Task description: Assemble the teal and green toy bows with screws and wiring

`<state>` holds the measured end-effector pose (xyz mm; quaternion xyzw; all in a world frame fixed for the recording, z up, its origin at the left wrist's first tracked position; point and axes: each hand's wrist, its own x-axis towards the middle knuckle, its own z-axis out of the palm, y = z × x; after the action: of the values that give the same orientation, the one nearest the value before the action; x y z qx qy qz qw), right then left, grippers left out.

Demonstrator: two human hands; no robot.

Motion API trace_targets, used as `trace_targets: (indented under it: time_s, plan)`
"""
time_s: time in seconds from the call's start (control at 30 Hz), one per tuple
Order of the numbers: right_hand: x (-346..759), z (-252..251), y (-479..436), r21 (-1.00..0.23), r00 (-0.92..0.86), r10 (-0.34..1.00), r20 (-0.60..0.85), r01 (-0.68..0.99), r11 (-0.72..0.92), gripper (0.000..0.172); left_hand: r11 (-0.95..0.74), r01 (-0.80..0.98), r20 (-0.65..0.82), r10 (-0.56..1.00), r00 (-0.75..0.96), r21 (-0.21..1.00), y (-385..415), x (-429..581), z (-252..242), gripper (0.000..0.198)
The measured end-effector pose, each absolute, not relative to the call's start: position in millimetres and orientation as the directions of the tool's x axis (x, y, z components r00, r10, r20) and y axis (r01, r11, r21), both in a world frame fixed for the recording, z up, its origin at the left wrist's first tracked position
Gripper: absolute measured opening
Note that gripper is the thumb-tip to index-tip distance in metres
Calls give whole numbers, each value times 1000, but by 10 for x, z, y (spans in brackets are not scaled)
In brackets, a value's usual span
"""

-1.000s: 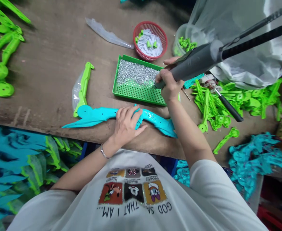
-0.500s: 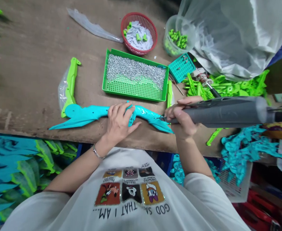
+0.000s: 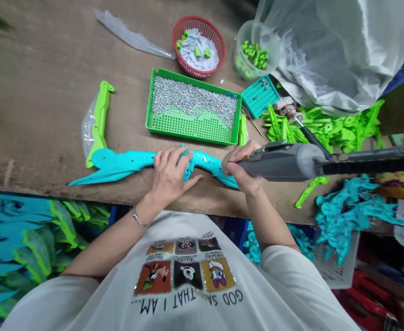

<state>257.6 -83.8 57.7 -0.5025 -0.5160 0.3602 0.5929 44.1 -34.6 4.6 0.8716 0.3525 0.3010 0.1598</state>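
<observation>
A long turquoise bow-shaped plastic part [image 3: 124, 164] lies across the bench near its front edge, curved, with a pointed left end. My left hand [image 3: 170, 172] lies over its middle, fingers across it and thumb out to the right, holding it down. My right hand [image 3: 245, 168] grips a grey electric screwdriver [image 3: 279, 162] lying nearly level, its cable running off to the right. The tool's front end is at the right arm of the turquoise part; the hand hides the bit. Just behind stands a green perforated tray [image 3: 191, 134] of small silver screws.
A lime-green part with a clear blade [image 3: 100, 122] lies left. Farther back are a red basket [image 3: 219, 37], a clear tub [image 3: 238, 57], a small teal tray [image 3: 260, 96] and a screwdriver [image 3: 256, 125]. Lime parts [image 3: 339, 124] and turquoise parts [image 3: 346, 216] pile up right.
My right hand and the electric screwdriver have moved left along the turquoise part, covering more of its right arm. My left hand stays in place on the middle.
</observation>
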Motion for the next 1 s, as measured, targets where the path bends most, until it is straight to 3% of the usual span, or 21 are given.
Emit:
trace_targets:
  time_s: [0.17,0.27,0.4,0.57,0.77,1.0]
  plan:
    - [2711,751,-673,-991,-57,990,128,29,130,23,-662,520,355,739,572,540,-345,440,22,57]
    - [2721,915,-509,-959,145,951,273,-39,281,28,-649,533,345,751,563,543,-346,444,20,55]
    - [2707,889,-213,-917,431,813,392,119,380,38,-668,546,370,739,563,506,-347,451,29,53]
    - [2701,597,216,-915,461,793,398,140,378,47,-702,544,437,712,550,459,-352,471,55,46]
    - [2646,505,450,-915,477,784,398,140,379,45,-724,543,482,689,542,425,-349,480,84,42]
    - [2659,445,482,-933,483,801,355,127,337,43,-702,555,444,713,543,447,-353,483,72,42]
